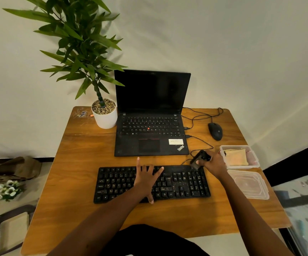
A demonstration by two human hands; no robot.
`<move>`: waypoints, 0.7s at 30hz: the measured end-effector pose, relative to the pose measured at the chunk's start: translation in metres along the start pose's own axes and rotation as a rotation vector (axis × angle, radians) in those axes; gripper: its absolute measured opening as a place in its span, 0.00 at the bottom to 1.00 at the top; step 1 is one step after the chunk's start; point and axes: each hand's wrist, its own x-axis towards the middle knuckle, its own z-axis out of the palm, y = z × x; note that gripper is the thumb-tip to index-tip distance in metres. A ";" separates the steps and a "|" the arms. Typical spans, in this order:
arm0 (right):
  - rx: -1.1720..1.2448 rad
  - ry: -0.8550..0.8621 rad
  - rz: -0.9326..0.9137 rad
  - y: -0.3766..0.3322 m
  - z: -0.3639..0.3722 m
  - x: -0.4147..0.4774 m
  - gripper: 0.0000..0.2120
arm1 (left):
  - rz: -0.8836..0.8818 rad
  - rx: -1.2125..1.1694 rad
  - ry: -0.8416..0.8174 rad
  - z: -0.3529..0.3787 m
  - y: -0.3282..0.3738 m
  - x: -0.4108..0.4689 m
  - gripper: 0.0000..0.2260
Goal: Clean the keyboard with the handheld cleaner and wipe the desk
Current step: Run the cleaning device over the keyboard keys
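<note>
The left hand [147,177] lies flat, fingers spread, on the keyboard [186,183], seemingly steadying it on the table [79,163], while the right hand [213,164] grips the handheld cleaner [199,158] at its far-right edge.

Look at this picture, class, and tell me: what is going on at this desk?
A person is working on a black keyboard that lies on a wooden desk. The left hand lies spread on the keys, apparently steadying it. The right hand grips a small black handheld cleaner at the keyboard's far right corner. Pale specks show on the keys. A cloth sits in an open container to the right, untouched.
</note>
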 end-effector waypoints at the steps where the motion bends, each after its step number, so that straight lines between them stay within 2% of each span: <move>1: -0.031 -0.026 0.002 0.002 0.001 0.000 0.13 | -0.001 0.002 0.001 0.000 0.000 0.000 0.58; 6: -0.070 0.002 0.009 0.001 0.005 -0.004 0.12 | -0.001 -0.001 -0.006 -0.001 0.000 0.000 0.58; 11: -0.003 0.145 0.016 -0.004 0.006 -0.005 0.16 | 0.001 -0.010 0.001 0.000 0.000 -0.001 0.58; 15: -0.017 0.025 0.015 0.000 0.009 -0.006 0.13 | 0.004 -0.008 -0.002 -0.001 0.000 0.000 0.58; 21: -0.090 0.059 0.061 0.003 0.009 -0.007 0.13 | 0.003 -0.002 -0.002 0.000 0.000 -0.001 0.58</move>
